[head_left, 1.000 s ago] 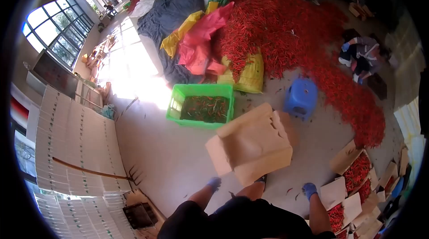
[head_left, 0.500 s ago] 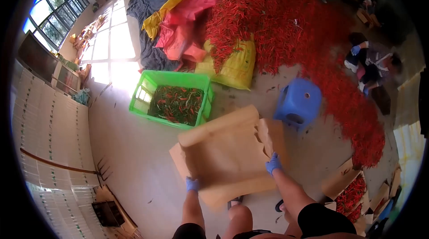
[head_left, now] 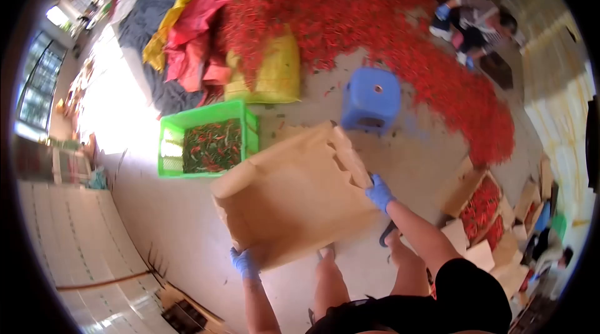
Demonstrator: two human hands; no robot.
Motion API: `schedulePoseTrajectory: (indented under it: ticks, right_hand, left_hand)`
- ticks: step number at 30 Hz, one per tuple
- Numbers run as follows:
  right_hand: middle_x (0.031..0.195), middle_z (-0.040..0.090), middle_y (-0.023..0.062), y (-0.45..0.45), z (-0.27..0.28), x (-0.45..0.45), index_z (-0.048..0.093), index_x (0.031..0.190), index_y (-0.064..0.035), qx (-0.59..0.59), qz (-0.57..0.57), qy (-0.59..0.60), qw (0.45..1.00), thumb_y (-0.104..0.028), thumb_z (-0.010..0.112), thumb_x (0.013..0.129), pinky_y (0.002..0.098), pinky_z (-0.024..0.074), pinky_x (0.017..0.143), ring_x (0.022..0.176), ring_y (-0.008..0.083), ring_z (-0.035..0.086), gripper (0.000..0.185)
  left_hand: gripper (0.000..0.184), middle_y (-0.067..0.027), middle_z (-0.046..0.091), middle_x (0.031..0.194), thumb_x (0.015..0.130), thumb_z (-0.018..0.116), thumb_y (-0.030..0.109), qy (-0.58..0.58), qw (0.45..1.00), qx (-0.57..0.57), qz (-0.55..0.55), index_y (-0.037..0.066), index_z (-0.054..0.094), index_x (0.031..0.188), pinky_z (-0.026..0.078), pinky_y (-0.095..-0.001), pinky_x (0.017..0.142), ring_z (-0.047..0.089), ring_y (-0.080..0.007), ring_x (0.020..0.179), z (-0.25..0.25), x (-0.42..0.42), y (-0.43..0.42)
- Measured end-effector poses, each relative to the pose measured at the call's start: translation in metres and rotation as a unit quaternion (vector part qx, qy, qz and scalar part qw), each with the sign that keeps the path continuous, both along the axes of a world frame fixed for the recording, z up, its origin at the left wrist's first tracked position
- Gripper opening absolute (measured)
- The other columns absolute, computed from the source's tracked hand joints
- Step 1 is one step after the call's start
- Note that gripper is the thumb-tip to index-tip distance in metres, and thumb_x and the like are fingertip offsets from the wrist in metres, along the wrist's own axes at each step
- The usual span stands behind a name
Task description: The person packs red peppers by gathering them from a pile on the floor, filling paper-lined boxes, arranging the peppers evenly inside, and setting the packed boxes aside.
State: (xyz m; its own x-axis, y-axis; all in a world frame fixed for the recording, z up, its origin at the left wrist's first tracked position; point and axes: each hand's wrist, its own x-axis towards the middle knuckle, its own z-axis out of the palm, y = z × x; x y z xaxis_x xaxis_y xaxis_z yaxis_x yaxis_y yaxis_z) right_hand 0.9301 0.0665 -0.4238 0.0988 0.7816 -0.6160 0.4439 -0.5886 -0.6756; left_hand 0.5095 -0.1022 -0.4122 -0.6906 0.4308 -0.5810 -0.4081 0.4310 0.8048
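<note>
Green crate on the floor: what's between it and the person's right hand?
The open brown cardboard box, as the head view shows; the right hand grips its right edge, and the green crate stands beyond the box's far left side.

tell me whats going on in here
An open cardboard box is gripped at one side by the person's gloved left hand and at the other by the right hand. Just beyond stand a green crate with red and green contents and a blue stool. Another person bends beside the red pepper pile.
</note>
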Motion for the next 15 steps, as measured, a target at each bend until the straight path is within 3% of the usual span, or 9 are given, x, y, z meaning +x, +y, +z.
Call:
schedulePoseTrajectory:
  ticks: [1,3,7,10,11,12,13,14,15]
  right_hand:
    - [0.094,0.059,0.0139,-0.009,0.013,0.015,0.047,0.116,-0.0029,-0.014,-0.012,0.011,1.0,-0.011,0.061,0.067,0.0351,0.0457,0.074,0.084,0.0238,0.057,0.051]
    - [0.098,0.06,0.0134,-0.027,0.034,0.049,0.046,0.119,-0.0032,-0.024,-0.005,0.005,1.0,-0.014,0.063,0.067,0.0344,0.0462,0.075,0.085,0.0225,0.057,0.056]
    - [0.105,0.059,0.0122,-0.071,0.106,0.132,0.044,0.124,-0.0033,-0.027,-0.044,0.022,0.998,-0.016,0.065,0.069,0.0339,0.0459,0.079,0.089,0.0207,0.058,0.061]
    - [0.112,0.058,0.0082,-0.136,0.113,0.211,0.043,0.127,-0.0034,-0.027,-0.222,0.249,0.942,-0.004,0.063,0.071,0.0318,0.0461,0.084,0.097,0.0188,0.057,0.059]
    - [0.113,0.057,0.0073,-0.16,0.12,0.234,0.042,0.127,-0.0033,-0.002,-0.308,0.323,0.895,0.001,0.062,0.072,0.031,0.0463,0.085,0.099,0.0182,0.057,0.058]
    - [0.109,0.057,0.0065,-0.185,0.124,0.257,0.042,0.126,-0.004,0.017,-0.347,0.312,0.884,0.001,0.061,0.071,0.0305,0.0474,0.082,0.095,0.0174,0.057,0.059]
    - [0.106,0.058,0.0058,-0.209,0.126,0.281,0.042,0.126,-0.0047,0.037,-0.383,0.298,0.873,0.001,0.06,0.07,0.03,0.0486,0.08,0.091,0.0166,0.058,0.059]
    - [0.106,0.057,0.0059,-0.232,0.132,0.306,0.042,0.126,-0.0043,0.054,-0.418,0.292,0.859,0.003,0.059,0.07,0.03,0.0494,0.078,0.091,0.0167,0.058,0.058]
    - [0.105,0.057,0.0061,-0.256,0.139,0.328,0.042,0.125,-0.004,0.066,-0.452,0.286,0.842,0.004,0.058,0.07,0.0301,0.0503,0.077,0.091,0.0168,0.058,0.058]
  left_hand:
    - [0.031,-0.0065,0.057,0.096,0.078,0.047,-0.007,-0.015,1.0,-0.002,-0.027,0.002,0.05,0.108,0.045,-0.0268,0.073,0.053,-0.0165,0.081,0.032,0.004,0.004]
    - [0.041,-0.0087,0.057,0.103,0.073,0.05,-0.009,0.12,0.989,-0.013,-0.084,0.001,0.048,0.113,0.044,-0.0301,0.08,0.053,-0.0187,0.088,0.095,0.031,0.022]
    - [0.046,-0.011,0.057,0.104,0.07,0.051,-0.01,0.198,0.951,-0.021,-0.235,-0.001,0.047,0.116,0.045,-0.031,0.081,0.054,-0.0196,0.09,0.164,0.1,0.087]
    - [0.05,-0.0125,0.057,0.107,0.07,0.055,-0.009,0.253,0.911,0.012,-0.326,-0.002,0.045,0.118,0.049,-0.0315,0.076,0.057,-0.0216,0.087,0.169,0.167,0.14]
    - [0.049,-0.0132,0.057,0.106,0.071,0.057,-0.006,0.219,0.88,0.017,-0.422,-0.003,0.045,0.118,0.049,-0.031,0.075,0.057,-0.0213,0.086,0.205,0.221,0.164]
    - [0.046,-0.0132,0.059,0.102,0.071,0.058,-0.003,0.213,0.875,-0.003,-0.436,-0.003,0.047,0.115,0.048,-0.0301,0.076,0.058,-0.0204,0.086,0.255,0.294,0.176]
    - [0.043,-0.0134,0.061,0.096,0.071,0.062,0.001,0.308,0.807,-0.002,-0.504,-0.003,0.049,0.112,0.048,-0.0294,0.078,0.058,-0.0204,0.085,0.211,0.298,0.196]
    - [0.048,-0.0143,0.061,0.096,0.071,0.068,0.006,0.386,0.718,0.013,-0.579,-0.002,0.049,0.114,0.047,-0.0299,0.079,0.059,-0.0227,0.086,0.211,0.33,0.211]
    - [0.053,-0.0177,0.059,0.102,0.071,0.071,0.016,0.34,0.695,0.034,-0.633,-0.003,0.049,0.116,0.046,-0.0337,0.082,0.057,-0.0246,0.093,0.215,0.365,0.224]
